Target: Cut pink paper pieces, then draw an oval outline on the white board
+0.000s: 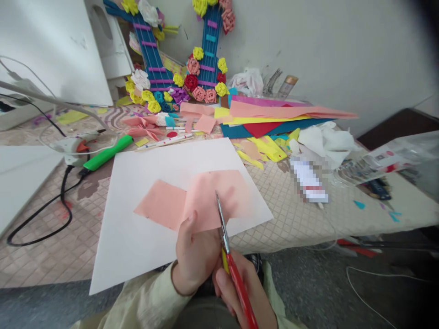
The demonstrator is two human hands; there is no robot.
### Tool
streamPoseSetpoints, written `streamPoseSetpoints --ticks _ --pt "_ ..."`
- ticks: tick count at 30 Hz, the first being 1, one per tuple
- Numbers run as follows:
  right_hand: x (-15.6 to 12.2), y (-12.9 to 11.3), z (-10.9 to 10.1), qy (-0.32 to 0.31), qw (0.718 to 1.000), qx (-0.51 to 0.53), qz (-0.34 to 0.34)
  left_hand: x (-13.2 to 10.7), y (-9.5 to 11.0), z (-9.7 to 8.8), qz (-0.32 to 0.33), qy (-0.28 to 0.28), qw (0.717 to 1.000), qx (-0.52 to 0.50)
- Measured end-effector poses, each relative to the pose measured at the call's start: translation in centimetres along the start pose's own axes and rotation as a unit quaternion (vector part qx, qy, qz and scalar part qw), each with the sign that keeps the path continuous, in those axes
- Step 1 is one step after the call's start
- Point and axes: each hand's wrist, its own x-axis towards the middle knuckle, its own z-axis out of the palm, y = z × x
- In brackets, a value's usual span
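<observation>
A person's two bare hands work close together at the near edge of a table, with twelve o'clock straight ahead of them. The left hand holds a salmon-pink sheet at its near edge, thumb on top and fingers underneath. The right hand is closed around the red handle of a pair of scissors, whose metal blades point to twelve o'clock, the tip over the sheet; whether the blades are parted is unclear. A flat pink piece meets the sheet's left side toward eleven o'clock; I cannot tell if the two are joined. Beneath lies a large white board. Beyond it, at ten o'clock, a bright green handle rests beside a coiling black cord. At one o'clock, yellow scraps lie in front of a stack of coloured paper. Crumpled white tissue sits at two. Farthest away, between eleven and twelve, two blue guitar-shaped crafts covered in paper flowers stand upright by the wall.
</observation>
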Motion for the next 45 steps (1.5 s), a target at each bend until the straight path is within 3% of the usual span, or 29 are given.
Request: streamPoseSetpoints --ticks 13,23,29,34,45 --pt "0.5 -0.3 -0.1 0.0 1.0 -0.016 0.01 0.2 0.5 0.2 -0.044 -0.019 0.996 0.07" --pt "0.7 0.7 0.0 0.021 0.999 -0.026 0.006 0.1 0.5 0.4 -0.065 -0.022 0.995 0.069" --pt "0.6 0.4 -0.1 0.011 0.999 -0.024 0.019 0.2 0.3 0.3 -0.028 -0.009 0.999 0.037" --pt "0.5 0.3 -0.1 0.005 0.999 -0.021 0.032 0.2 0.2 0.5 -0.061 -0.014 0.998 -0.001" --pt "0.5 -0.1 -0.1 0.009 0.999 -0.011 0.05 0.3 -0.1 0.4 -0.056 -0.015 0.998 -0.037"
